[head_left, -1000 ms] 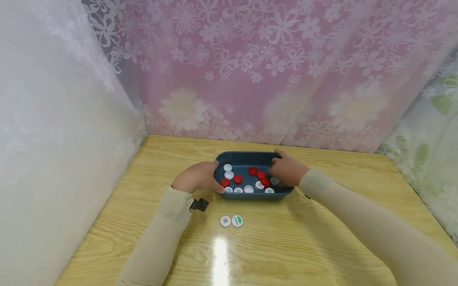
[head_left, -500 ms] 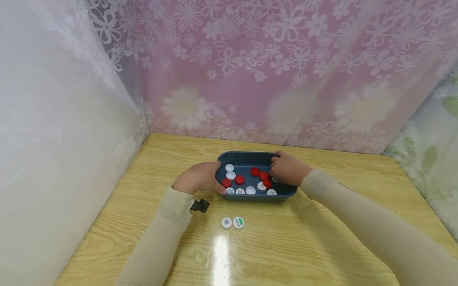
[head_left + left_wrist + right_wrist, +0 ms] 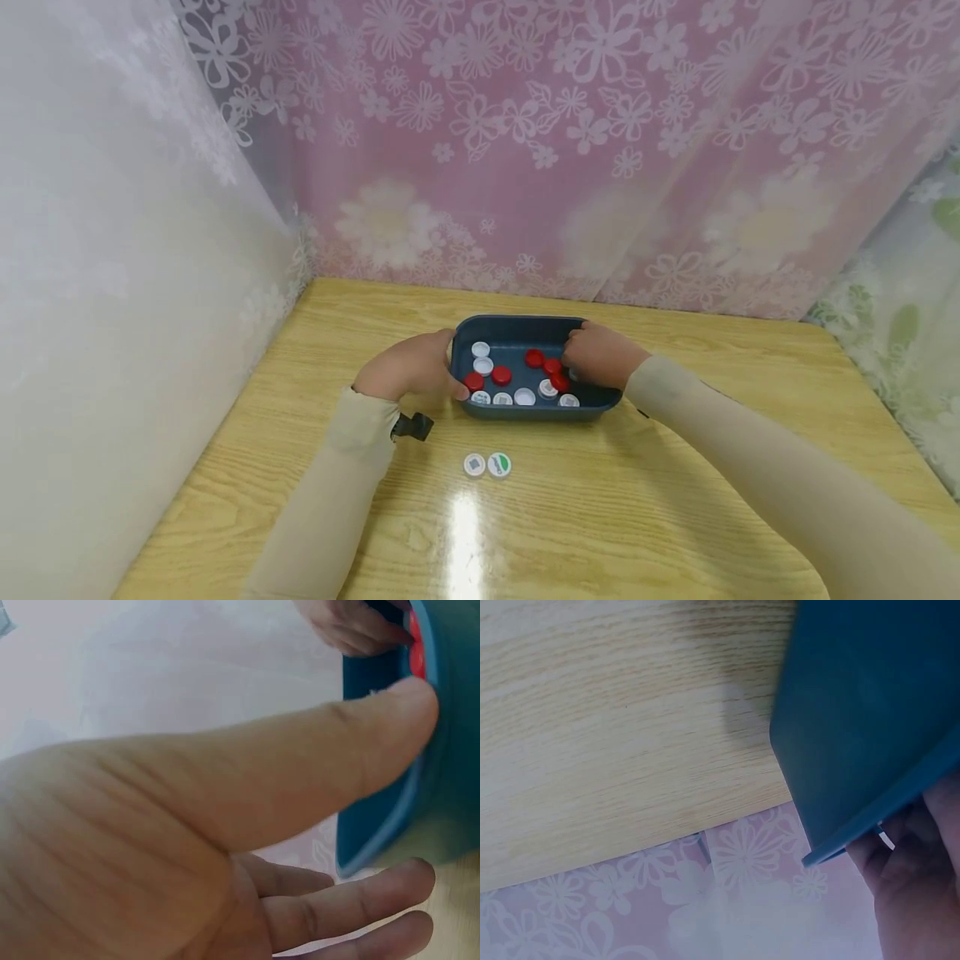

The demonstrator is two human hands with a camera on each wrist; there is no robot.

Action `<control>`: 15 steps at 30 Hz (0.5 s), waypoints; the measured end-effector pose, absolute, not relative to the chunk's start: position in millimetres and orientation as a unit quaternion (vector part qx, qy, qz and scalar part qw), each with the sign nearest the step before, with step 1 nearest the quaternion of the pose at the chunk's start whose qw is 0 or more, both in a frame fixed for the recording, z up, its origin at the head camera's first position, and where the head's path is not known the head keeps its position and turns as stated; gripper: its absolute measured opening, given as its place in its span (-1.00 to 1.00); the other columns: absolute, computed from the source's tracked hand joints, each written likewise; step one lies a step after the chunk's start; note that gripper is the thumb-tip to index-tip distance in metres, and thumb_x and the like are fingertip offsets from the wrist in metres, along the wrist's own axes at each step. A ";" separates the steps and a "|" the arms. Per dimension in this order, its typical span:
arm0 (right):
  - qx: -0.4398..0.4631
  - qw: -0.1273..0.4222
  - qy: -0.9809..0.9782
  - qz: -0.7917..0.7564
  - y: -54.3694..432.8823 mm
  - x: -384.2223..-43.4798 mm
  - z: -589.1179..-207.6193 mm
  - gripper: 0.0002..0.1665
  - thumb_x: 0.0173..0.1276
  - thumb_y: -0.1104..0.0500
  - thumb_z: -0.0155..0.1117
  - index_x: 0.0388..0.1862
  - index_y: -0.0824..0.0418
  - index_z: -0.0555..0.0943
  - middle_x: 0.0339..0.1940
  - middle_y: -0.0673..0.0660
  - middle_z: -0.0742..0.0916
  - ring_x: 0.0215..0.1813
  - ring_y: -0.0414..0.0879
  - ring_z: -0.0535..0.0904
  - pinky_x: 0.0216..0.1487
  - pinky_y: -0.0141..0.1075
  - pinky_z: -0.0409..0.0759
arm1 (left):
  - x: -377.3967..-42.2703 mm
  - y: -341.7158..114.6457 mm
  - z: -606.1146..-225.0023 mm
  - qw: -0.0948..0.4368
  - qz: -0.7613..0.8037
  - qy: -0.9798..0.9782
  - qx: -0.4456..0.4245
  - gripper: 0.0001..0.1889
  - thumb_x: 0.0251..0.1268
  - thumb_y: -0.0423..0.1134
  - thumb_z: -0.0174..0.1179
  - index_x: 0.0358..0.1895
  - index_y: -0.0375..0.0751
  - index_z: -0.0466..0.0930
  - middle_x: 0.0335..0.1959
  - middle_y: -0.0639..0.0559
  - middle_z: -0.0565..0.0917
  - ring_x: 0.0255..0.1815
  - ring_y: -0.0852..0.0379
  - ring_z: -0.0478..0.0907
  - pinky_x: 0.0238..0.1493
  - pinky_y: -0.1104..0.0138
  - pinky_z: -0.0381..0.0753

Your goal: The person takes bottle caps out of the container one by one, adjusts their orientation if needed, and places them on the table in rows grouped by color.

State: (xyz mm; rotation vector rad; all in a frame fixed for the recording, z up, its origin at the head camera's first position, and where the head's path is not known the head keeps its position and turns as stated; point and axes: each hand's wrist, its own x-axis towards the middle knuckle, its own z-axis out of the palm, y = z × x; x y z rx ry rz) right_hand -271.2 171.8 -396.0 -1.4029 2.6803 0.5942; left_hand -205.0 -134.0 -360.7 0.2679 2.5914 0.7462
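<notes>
A dark blue plastic box holds several red caps and several white bottle caps. At its left end is my left hand; in the left wrist view the thumb lies on the rim, with the other fingers stretched out beside the outer wall. My right hand reaches inside the right end, fingers bent down over a shaded whitish cap that it mostly covers. In the right wrist view the box wall hides most of these fingers; a small white sliver shows among them. I cannot tell whether they pinch the cap.
Two white bottle caps, one with a grey square and one with a green mark, lie side by side on the wooden table in front of the box. A pink flowered curtain hangs behind the table.
My right hand's fingers have bent further down into the box, covering more of the whitish cap. The left hand stays at the left end, and the two caps on the table have not moved.
</notes>
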 end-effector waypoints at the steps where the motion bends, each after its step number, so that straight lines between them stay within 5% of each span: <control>1: -0.455 0.029 0.869 0.191 172.1 -271.1 -395.9 -0.93 0.32 0.19 0.45 -0.36 0.15 0.78 -0.45 0.02 0.76 -0.36 -0.02 0.52 -0.23 -0.20 0.45 | -205.2 -135.2 -360.7 0.214 0.278 0.931 0.095 0.08 0.12 -0.06 0.59 0.66 -0.11 0.12 0.51 -0.06 0.43 0.48 -0.10 0.37 0.44 -0.05 0.40; 15: -0.443 0.044 0.880 0.165 173.6 -271.6 -391.1 -0.82 0.31 0.15 0.50 -0.17 0.16 0.72 -0.35 0.05 0.73 -0.25 0.01 0.61 -0.11 -0.08 0.62 | -207.9 -137.2 -364.5 0.223 0.297 0.923 0.096 0.12 0.11 -0.08 0.60 0.69 0.06 0.07 0.54 0.00 0.40 0.53 -0.10 0.31 0.48 -0.09 0.33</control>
